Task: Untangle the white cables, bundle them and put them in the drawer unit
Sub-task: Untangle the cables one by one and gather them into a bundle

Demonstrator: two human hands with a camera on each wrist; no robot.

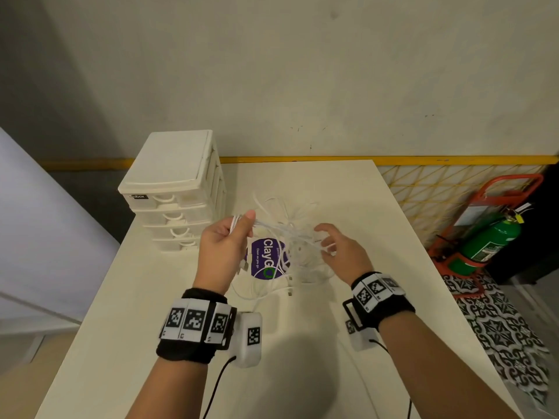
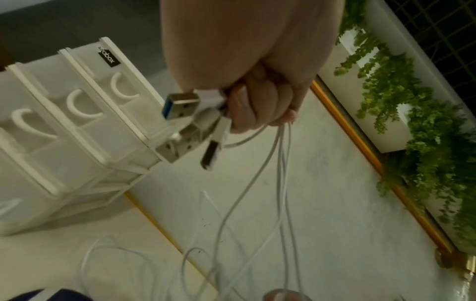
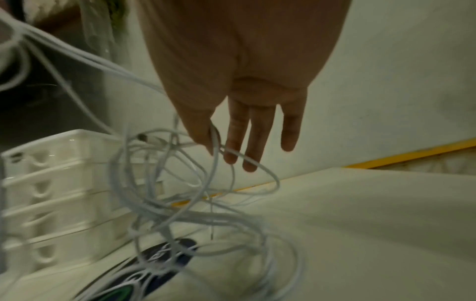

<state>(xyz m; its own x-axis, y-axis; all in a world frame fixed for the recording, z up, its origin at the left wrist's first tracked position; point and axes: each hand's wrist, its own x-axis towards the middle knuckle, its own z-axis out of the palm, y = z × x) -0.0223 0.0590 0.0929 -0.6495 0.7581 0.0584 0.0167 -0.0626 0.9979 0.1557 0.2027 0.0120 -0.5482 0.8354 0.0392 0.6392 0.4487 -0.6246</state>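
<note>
A tangle of thin white cables (image 1: 289,234) hangs between my hands above the white table (image 1: 363,297), with loops (image 3: 195,203) trailing onto it. My left hand (image 1: 225,240) grips a bunch of cable ends, and its curled fingers (image 2: 257,106) hold several USB plugs (image 2: 182,106) sticking out. My right hand (image 1: 335,247) has straight fingers (image 3: 244,138) threaded through the cable strands, with one strand lying across them. The white drawer unit (image 1: 175,189) stands at the table's back left, all its drawers closed (image 2: 64,122).
A round purple sticker (image 1: 267,258) lies on the table under the cables. A green fire extinguisher (image 1: 490,234) in a red stand sits on the floor to the right. A yellow rail (image 1: 423,160) runs along the wall behind the table.
</note>
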